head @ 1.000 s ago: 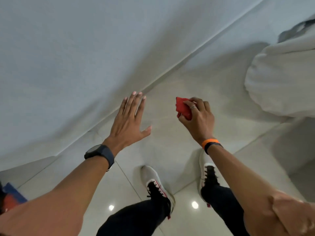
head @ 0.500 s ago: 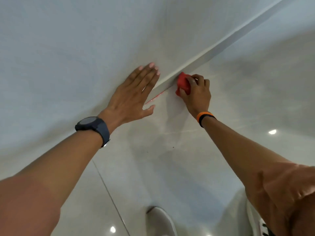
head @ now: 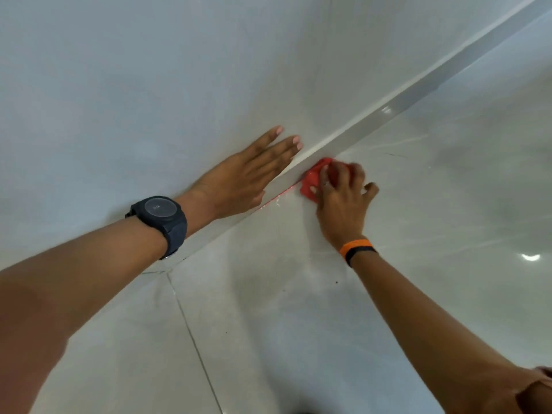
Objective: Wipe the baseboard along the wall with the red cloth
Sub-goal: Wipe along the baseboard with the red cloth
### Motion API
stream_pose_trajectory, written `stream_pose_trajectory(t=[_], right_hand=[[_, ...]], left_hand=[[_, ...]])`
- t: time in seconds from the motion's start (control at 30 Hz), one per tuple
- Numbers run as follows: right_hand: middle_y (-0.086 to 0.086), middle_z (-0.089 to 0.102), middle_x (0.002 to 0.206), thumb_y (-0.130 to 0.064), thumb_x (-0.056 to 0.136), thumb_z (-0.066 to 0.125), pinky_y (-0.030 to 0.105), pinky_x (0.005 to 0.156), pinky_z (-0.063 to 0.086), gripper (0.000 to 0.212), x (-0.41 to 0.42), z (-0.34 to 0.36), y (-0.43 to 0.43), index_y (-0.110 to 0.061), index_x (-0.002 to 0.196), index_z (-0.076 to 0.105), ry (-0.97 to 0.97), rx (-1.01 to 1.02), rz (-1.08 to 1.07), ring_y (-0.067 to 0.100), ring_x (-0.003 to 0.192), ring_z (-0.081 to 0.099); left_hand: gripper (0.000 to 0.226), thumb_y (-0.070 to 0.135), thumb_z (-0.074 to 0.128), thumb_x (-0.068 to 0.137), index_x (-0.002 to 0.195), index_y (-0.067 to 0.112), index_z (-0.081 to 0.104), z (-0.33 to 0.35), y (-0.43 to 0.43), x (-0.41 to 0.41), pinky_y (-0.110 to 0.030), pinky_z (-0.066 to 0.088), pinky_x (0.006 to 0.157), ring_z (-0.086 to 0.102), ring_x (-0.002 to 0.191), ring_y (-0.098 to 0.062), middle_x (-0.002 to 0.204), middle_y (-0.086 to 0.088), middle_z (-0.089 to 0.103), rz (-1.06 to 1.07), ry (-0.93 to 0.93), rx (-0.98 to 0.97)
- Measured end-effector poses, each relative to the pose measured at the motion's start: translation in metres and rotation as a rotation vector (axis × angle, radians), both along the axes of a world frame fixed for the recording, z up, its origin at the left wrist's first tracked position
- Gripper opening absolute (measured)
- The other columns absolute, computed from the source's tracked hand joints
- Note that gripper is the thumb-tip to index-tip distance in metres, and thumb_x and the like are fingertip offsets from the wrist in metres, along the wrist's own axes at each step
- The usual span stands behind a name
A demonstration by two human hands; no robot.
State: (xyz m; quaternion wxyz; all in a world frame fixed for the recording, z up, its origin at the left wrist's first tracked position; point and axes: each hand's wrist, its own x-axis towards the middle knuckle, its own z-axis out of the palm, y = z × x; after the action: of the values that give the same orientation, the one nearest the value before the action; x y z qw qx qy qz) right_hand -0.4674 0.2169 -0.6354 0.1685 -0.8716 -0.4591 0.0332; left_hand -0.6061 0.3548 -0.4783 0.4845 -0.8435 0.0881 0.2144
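The grey baseboard (head: 418,94) runs diagonally from the upper right down to the left, between the pale wall (head: 149,70) and the glossy tiled floor (head: 328,309). My right hand (head: 340,201) presses the red cloth (head: 312,182) against the foot of the baseboard where it meets the floor; its fingers are blurred. My left hand (head: 245,177) lies flat on the wall just above the baseboard, fingers spread and holding nothing. Most of the cloth is hidden under my right fingers.
A floor tile joint (head: 194,339) runs from the wall toward the bottom edge. Light reflections (head: 530,257) shine on the floor at the right. A dark watch (head: 159,218) sits on my left wrist, an orange band (head: 357,248) on my right.
I have bent down closer to the wall. My right hand brought the red cloth from mid-air to the baseboard and slid it along. My left hand came to rest flat on the wall.
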Motion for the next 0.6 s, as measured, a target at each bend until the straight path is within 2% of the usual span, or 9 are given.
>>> stream_pose_trajectory(t=[0.07, 0.17, 0.23, 0.33, 0.43, 0.53, 0.6], right_hand=[[0.014, 0.048, 0.141, -0.025, 0.097, 0.064, 0.055, 0.098, 0.028, 0.042, 0.016, -0.004, 0.007, -0.014, 0.137, 0.057, 0.009, -0.006, -0.104, 0.043, 0.132, 0.036], [0.021, 0.052, 0.131, -0.019, 0.095, 0.061, 0.059, 0.096, 0.036, 0.041, -0.005, 0.001, 0.023, -0.008, 0.134, 0.058, 0.039, -0.003, -0.247, 0.045, 0.120, 0.041], [0.024, 0.052, 0.126, -0.016, 0.091, 0.062, 0.060, 0.095, 0.039, 0.045, -0.037, 0.006, 0.023, -0.004, 0.134, 0.057, 0.053, 0.008, -0.199, 0.046, 0.115, 0.044], [0.022, 0.052, 0.126, -0.019, 0.089, 0.068, 0.062, 0.100, 0.038, 0.048, -0.076, 0.005, 0.010, 0.000, 0.132, 0.058, 0.071, 0.031, 0.000, 0.046, 0.114, 0.043], [0.015, 0.055, 0.113, -0.018, 0.086, 0.075, 0.053, 0.092, 0.033, 0.033, -0.066, 0.002, 0.006, -0.005, 0.116, 0.069, -0.037, 0.057, 0.121, 0.040, 0.109, 0.046], [0.015, 0.053, 0.121, -0.022, 0.089, 0.070, 0.054, 0.096, 0.023, 0.036, -0.024, -0.002, 0.007, -0.012, 0.123, 0.066, -0.092, 0.040, 0.058, 0.040, 0.120, 0.042], [0.017, 0.052, 0.122, -0.021, 0.089, 0.068, 0.055, 0.098, 0.023, 0.039, 0.009, -0.006, 0.014, -0.010, 0.126, 0.063, -0.087, 0.027, -0.063, 0.040, 0.118, 0.041]], left_hand=[[0.086, 0.050, 0.014, 0.106, 0.161, -0.012, -0.011, -0.002, 0.004, -0.003, -0.065, -0.008, 0.125, -0.007, 0.160, -0.044, 0.171, -0.030, -0.012, -0.011, 0.017, 0.026], [0.085, 0.049, 0.013, 0.106, 0.161, -0.011, -0.013, -0.001, 0.006, -0.002, -0.067, -0.008, 0.125, -0.010, 0.159, -0.046, 0.169, -0.032, -0.016, -0.026, 0.023, 0.058], [0.083, 0.046, 0.014, 0.106, 0.162, -0.010, -0.013, -0.001, 0.005, -0.002, -0.068, -0.007, 0.125, -0.012, 0.159, -0.047, 0.169, -0.032, -0.017, -0.039, 0.039, 0.084], [0.080, 0.044, 0.017, 0.107, 0.163, -0.005, -0.012, 0.000, 0.005, -0.001, -0.070, -0.011, 0.123, -0.015, 0.158, -0.048, 0.168, -0.032, -0.020, -0.040, 0.058, 0.109], [0.082, 0.048, 0.018, 0.108, 0.164, -0.003, -0.013, 0.002, 0.005, 0.001, -0.072, -0.013, 0.120, -0.017, 0.157, -0.050, 0.167, -0.033, -0.022, -0.045, 0.054, 0.128], [0.082, 0.050, 0.016, 0.108, 0.164, -0.002, -0.013, -0.002, 0.006, 0.000, -0.076, -0.017, 0.116, -0.019, 0.155, -0.052, 0.166, -0.035, -0.023, -0.047, 0.050, 0.138], [0.078, 0.045, 0.015, 0.108, 0.165, 0.000, -0.013, -0.004, 0.007, -0.002, -0.075, -0.015, 0.119, -0.020, 0.155, -0.052, 0.166, -0.034, -0.024, -0.034, 0.049, 0.123]])
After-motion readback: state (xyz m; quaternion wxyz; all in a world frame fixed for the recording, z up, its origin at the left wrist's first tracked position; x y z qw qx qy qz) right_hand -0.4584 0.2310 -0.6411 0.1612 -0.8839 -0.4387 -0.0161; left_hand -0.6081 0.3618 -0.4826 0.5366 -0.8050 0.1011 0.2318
